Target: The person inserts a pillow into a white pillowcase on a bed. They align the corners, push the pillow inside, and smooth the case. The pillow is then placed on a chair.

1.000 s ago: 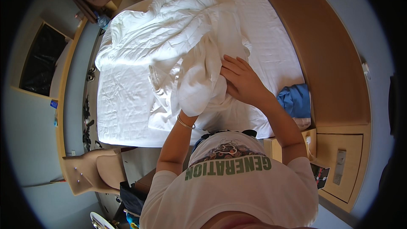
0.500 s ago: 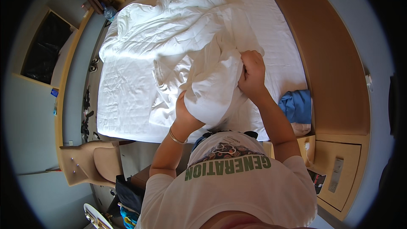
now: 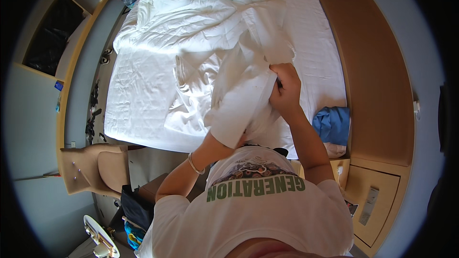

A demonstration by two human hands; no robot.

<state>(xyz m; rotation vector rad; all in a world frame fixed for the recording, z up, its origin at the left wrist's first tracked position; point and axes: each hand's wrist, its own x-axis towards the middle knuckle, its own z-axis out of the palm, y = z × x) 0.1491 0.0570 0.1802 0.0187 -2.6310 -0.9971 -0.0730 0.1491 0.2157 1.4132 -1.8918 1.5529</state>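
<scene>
A loose white duvet cover (image 3: 244, 100) hangs bunched in front of me, over the near part of the bed. My right hand (image 3: 285, 86) is closed on its right edge, thumb and fingers pinching the fabric. My left hand (image 3: 221, 147) reaches under the cover's lower edge near my waist; cloth hides most of its fingers, so their grip cannot be made out. Part of the cover lies crumpled on the mattress (image 3: 134, 100) to the left. Beyond it, a quilted white duvet (image 3: 191, 19) is heaped across the far side.
A folded blue cloth (image 3: 333, 125) lies at the bed's right near corner, beside the brown headboard (image 3: 377, 81). At lower right is a wooden bedside cabinet (image 3: 375, 200). A tan chair (image 3: 95, 169), a black bag (image 3: 136, 205) and a round white tray (image 3: 101, 236) stand at lower left.
My left hand has moved right and inward, deeper under the duvet cover's lower edge. My right hand keeps its hold at nearly the same place. The whole view has shifted slightly.
</scene>
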